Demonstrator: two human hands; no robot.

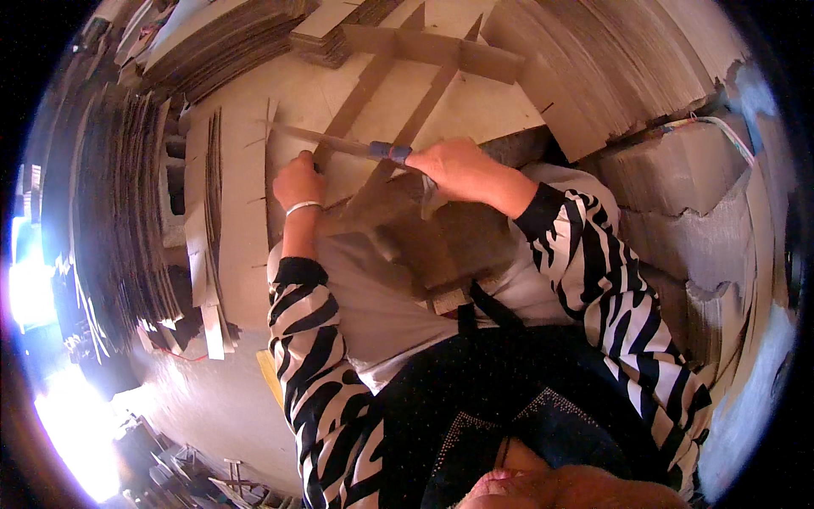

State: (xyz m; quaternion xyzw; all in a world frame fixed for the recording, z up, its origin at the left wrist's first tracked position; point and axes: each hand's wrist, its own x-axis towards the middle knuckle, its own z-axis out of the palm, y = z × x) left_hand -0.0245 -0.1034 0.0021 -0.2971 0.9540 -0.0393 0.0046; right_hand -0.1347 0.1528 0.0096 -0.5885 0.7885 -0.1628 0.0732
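My left hand [298,181] is closed, its fingertips at the near end of a long cardboard strip [360,95]. That strip and a second one [428,103] run away from me and are slotted through a crosswise strip [432,51], forming an open divider. My right hand [454,172] is closed round the end of a long, thin piece [326,138], brownish and blurred, with a blue-wrapped part [390,152] beside the fingers. It points left, across the near ends of the strips, above my left hand. Whether it is cardboard or a tool I cannot make out.
Slotted cardboard sheets [243,187] stand left of my left hand, with a tall stack [119,212] beyond. More cardboard is piled at the far left [229,51] and far right [610,68]. A pale work surface [487,106] lies under the divider. Wrapped bundles [678,178] stand right.
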